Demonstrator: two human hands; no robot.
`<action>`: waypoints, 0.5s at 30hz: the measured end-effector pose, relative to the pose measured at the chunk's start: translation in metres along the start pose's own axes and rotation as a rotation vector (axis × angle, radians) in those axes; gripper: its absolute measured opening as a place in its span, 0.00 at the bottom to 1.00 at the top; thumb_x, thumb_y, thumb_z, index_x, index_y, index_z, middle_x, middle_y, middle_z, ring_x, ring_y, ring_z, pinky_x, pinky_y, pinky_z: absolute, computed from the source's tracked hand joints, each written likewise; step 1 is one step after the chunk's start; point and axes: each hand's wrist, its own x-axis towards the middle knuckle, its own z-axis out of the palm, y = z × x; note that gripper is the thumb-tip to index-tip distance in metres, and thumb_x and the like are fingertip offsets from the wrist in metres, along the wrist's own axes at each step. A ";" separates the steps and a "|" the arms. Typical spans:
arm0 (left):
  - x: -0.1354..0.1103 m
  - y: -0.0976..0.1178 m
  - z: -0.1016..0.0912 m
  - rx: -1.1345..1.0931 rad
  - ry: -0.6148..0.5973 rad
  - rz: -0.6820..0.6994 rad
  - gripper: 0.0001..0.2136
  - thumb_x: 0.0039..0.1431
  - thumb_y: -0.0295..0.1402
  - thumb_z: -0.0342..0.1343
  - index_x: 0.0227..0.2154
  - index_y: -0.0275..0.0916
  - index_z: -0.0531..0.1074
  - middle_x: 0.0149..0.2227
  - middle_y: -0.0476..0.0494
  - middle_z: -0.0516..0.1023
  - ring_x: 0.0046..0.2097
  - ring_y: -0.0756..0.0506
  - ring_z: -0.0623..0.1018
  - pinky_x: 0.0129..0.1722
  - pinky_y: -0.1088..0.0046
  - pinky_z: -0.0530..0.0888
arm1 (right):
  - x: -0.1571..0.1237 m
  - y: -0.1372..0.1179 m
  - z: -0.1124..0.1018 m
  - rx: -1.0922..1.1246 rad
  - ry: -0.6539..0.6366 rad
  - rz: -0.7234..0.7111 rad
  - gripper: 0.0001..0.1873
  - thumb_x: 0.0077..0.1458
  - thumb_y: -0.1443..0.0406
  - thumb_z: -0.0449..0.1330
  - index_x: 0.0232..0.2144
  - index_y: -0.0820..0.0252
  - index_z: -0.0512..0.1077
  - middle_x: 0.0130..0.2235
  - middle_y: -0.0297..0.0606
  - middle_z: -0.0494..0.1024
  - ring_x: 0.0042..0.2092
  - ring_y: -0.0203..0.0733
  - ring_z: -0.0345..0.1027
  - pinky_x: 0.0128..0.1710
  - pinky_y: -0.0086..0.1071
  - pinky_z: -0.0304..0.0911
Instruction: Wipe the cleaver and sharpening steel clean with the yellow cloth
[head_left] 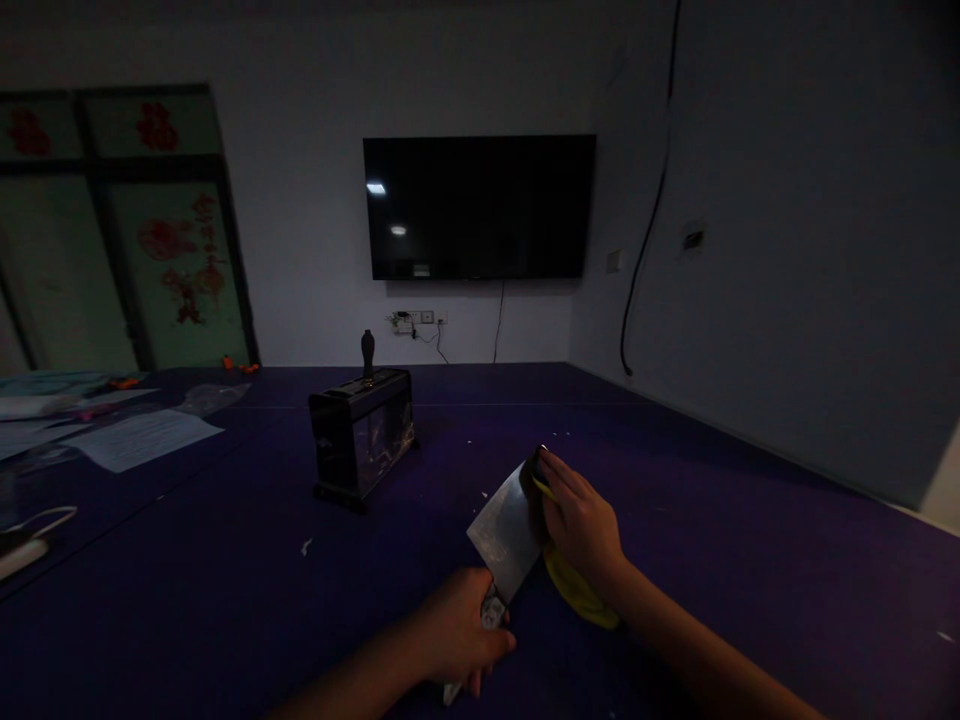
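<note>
Cleaver [504,535] gripped by left fingers [486,652], right fingers [559,485] pressing cloth [577,595] on it.

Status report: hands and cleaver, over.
Left hand gripping cleaver by handle. Right hand pressing yellow cloth on blade. Knife block beyond, apart.

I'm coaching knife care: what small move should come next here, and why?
Probably slide the right hand with its yellow cloth along the flat of the cleaver, toward the handle. The left hand grips the handle, and the right hand presses only at the blade's far end.
</note>
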 end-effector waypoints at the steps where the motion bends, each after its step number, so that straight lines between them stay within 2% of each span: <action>1: 0.000 0.000 0.000 -0.007 -0.001 -0.005 0.10 0.46 0.26 0.50 0.34 0.37 0.60 0.17 0.56 0.64 0.16 0.51 0.68 0.13 0.80 0.63 | 0.000 0.000 0.000 0.005 -0.004 -0.002 0.22 0.52 0.71 0.46 0.49 0.62 0.64 0.52 0.43 0.67 0.50 0.45 0.63 0.48 0.40 0.63; 9: 0.000 -0.003 0.001 -0.063 0.009 -0.028 0.11 0.47 0.26 0.50 0.36 0.37 0.59 0.17 0.57 0.63 0.15 0.52 0.66 0.14 0.79 0.63 | -0.001 -0.008 -0.002 0.034 -0.063 -0.055 0.22 0.52 0.71 0.46 0.49 0.63 0.65 0.52 0.44 0.67 0.50 0.44 0.63 0.48 0.37 0.63; 15: 0.003 -0.010 0.002 -0.143 0.002 0.003 0.12 0.47 0.29 0.53 0.36 0.37 0.59 0.17 0.57 0.64 0.14 0.53 0.66 0.13 0.80 0.62 | -0.002 -0.018 -0.005 0.079 -0.109 -0.122 0.22 0.51 0.72 0.46 0.49 0.61 0.65 0.51 0.41 0.68 0.48 0.42 0.65 0.46 0.35 0.65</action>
